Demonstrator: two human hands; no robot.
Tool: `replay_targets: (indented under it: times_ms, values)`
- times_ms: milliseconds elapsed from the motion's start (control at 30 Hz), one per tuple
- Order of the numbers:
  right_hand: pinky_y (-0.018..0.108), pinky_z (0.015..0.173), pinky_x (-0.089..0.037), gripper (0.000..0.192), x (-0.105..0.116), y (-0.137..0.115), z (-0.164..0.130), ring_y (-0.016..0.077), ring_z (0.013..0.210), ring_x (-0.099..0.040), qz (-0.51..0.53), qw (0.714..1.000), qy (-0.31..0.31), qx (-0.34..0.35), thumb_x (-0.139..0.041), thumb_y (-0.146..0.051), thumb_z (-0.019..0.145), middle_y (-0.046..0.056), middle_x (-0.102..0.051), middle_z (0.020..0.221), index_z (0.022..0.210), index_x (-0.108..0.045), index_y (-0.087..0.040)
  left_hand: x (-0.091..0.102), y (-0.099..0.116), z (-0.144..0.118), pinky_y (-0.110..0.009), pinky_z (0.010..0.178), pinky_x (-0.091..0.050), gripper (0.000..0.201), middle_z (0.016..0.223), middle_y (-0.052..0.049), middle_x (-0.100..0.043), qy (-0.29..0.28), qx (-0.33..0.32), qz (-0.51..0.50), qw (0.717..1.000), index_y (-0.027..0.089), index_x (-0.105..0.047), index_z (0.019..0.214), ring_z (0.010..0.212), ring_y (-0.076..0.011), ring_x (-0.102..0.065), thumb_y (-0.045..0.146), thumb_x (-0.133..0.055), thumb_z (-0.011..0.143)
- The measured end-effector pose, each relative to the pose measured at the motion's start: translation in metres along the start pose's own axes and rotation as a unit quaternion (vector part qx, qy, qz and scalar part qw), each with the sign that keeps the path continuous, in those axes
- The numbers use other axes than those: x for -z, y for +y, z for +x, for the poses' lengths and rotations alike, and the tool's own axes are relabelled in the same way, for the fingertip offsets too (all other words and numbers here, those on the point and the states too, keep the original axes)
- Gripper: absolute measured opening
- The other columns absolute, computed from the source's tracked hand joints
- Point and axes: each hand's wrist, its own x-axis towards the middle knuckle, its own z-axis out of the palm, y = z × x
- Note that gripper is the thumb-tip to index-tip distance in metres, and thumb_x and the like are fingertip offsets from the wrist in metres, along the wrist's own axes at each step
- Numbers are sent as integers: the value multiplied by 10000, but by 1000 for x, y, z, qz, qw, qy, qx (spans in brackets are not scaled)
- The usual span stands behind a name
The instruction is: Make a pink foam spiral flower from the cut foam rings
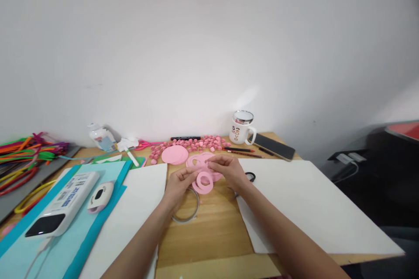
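Observation:
Both my hands meet over the middle of the wooden table [212, 226]. My left hand [179, 184] and my right hand [226, 169] pinch pink paper rings [204, 181] between the fingertips, just above the wood. More pink rings [196, 161] lie flat behind them. A solid pink paper disc [174, 154] rests further back to the left. A roll of clear tape [187, 209] lies partly under my left wrist.
White sheets [307, 205] lie right and left [137, 209] of the bare wood. Small pink paper rolls [196, 143], pencils, a white mug [242, 128] and a phone [274, 146] line the back. A power bank [63, 202] sits on blue paper; pipe cleaners [22, 157] at far left.

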Motion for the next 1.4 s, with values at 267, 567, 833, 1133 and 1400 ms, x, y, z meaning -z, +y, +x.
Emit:
replay_targets:
  times_ms: [267,567,833,1133,1400]
  values:
    - [246,572,-453,195,-1,1,1,106,551,-562,-4,1000,3,3,-760,-275,532,-7,-645,619,655,-652,-168,0,-2,1,-209,481,-448,273,571,-31,-645,6,-5,1,1000,101,-667,745,488,-105,-556,311,-734,586]
    - [292,665,-488,225,-1,-2,-1,141,652,-604,-8,1000,-11,-6,-731,-299,579,41,-688,786,763,-681,-179,1,-1,2,-218,474,-443,283,546,-33,-636,1,-8,-1,1000,99,-678,777,492,-120,-559,315,-724,598]
    - [218,540,-449,180,-1,0,0,94,537,-555,-17,1000,-19,2,-745,-257,558,-11,-635,610,666,-638,-160,-2,-2,1,-180,498,-421,264,632,-42,-676,12,-2,-10,1000,110,-685,760,511,-87,-556,289,-745,576]
    - [270,660,-473,205,-2,-3,-2,136,673,-603,-27,999,-37,-7,-717,-293,602,37,-684,784,765,-675,-174,0,0,1,-216,501,-448,277,608,-38,-669,12,4,-12,1000,114,-687,781,501,-110,-563,303,-737,584]
    - [234,575,-467,193,-2,-2,-1,106,569,-575,-15,1000,-23,-1,-757,-260,537,-10,-653,651,678,-657,-172,1,-3,2,-196,485,-434,268,614,-49,-674,6,4,-10,1000,108,-685,780,503,-103,-564,277,-743,580]
